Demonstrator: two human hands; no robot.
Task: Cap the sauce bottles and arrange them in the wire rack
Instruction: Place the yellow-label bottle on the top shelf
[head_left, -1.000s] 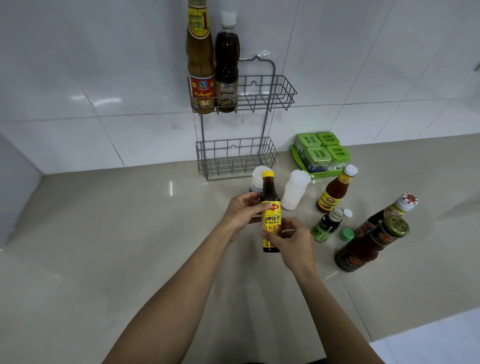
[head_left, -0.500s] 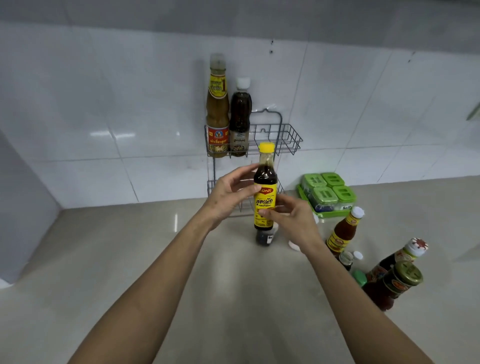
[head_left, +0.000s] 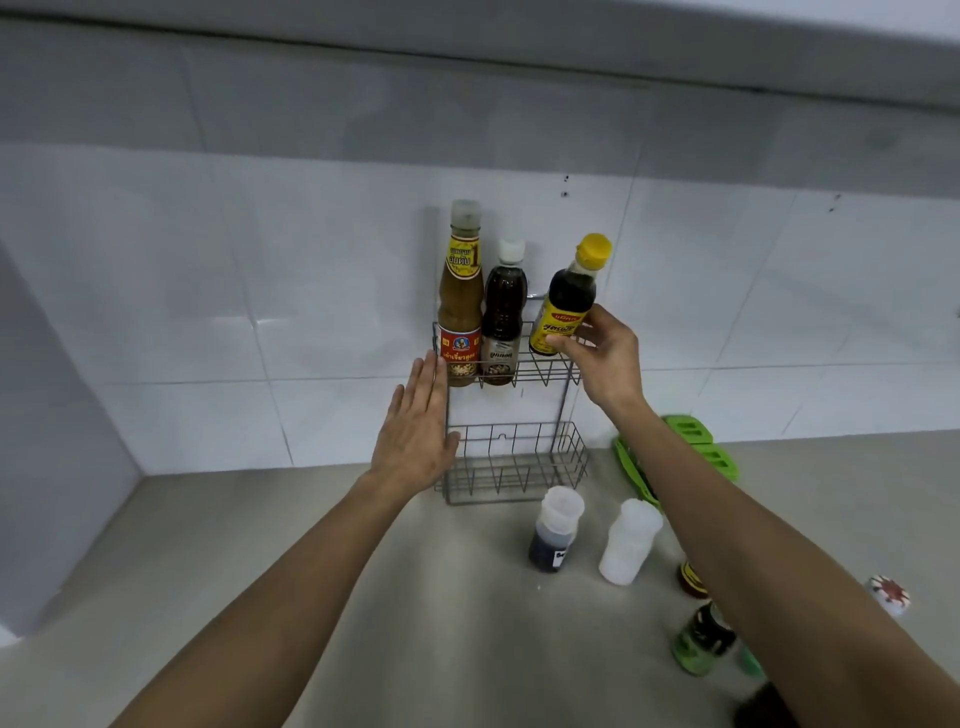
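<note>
A two-tier grey wire rack (head_left: 519, 452) hangs on the white tiled wall. Its upper basket holds a tall tan sauce bottle (head_left: 460, 296) and a dark bottle with a white cap (head_left: 501, 317), side by side at the left. My right hand (head_left: 602, 353) grips a dark sauce bottle with a yellow cap and yellow label (head_left: 569, 296), tilted slightly, above the right part of the upper basket. My left hand (head_left: 415, 431) is flat with fingers apart, next to the rack's left side, holding nothing. The lower basket is empty.
On the counter below the rack stand a half-dark bottle with a white cap (head_left: 553, 530) and a white bottle (head_left: 628, 540). Further right, partly hidden by my right arm, are a green-lidded container set (head_left: 706, 449), a small green bottle (head_left: 701, 642) and a patterned cap (head_left: 888, 595).
My right hand has lifted the yellow-capped bottle up to the upper basket. My left hand has let go of it and moved to the rack's left side. The view has tilted upward.
</note>
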